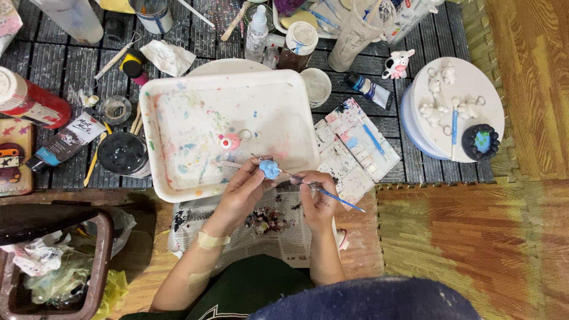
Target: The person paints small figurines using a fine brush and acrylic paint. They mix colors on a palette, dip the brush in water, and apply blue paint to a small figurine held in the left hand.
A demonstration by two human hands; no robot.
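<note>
The left hand [244, 191] covers the underside of the small blue figure [269, 169], so its full shape cannot be told. The brush [323, 192] shaft passes out of sight inside the right hand [317, 198]. The bin [53, 261] is cut off by the lower left edge. Jars and bottles [151, 13] along the top edge lose their upper parts. The white figures [435, 109] on the round board are too small to make out.

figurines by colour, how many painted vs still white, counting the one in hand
Blue figurine, held in the left hand: 1
Pink figurine on the white tray: 1
Unpainted white figurines on the round board: about 4
Total: about 6
</note>
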